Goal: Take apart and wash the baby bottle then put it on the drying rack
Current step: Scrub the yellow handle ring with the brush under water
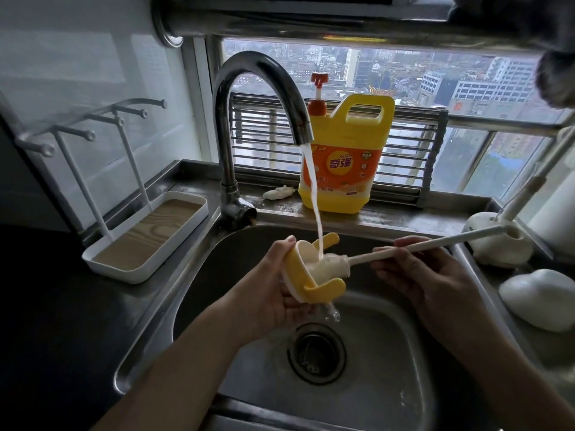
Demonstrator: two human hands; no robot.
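Left hand [273,293]: curled round the handle ring [323,289], thumb on top of its rim and fingers underneath, over the sink bowl.
Handle ring: smooth yellow plastic with a white inner collar and two rounded, curved grips – one pointing up and back, one towards the front; it sits tilted on its side under the water [315,197].
Right hand [426,275]: pinches the thin white stick of the brush [357,259] between thumb and fingertips.
Brush: long straight handle, fluffy white head pushed into the ring's opening.
Water: a steady pale stream from the curved metal tap [249,98], landing on the brush head and ring, dripping off below.
Sink [389,353]: dull, wet steel with a round strainer drain [315,353] under the hands.
Drying rack [172,242]: left of the sink – a white tray with a wood-grain floor and slim white posts with knobbed pegs.
Soap jug [345,157]: boxy yellow plastic, orange label, red pump, standing on the ledge behind the sink.
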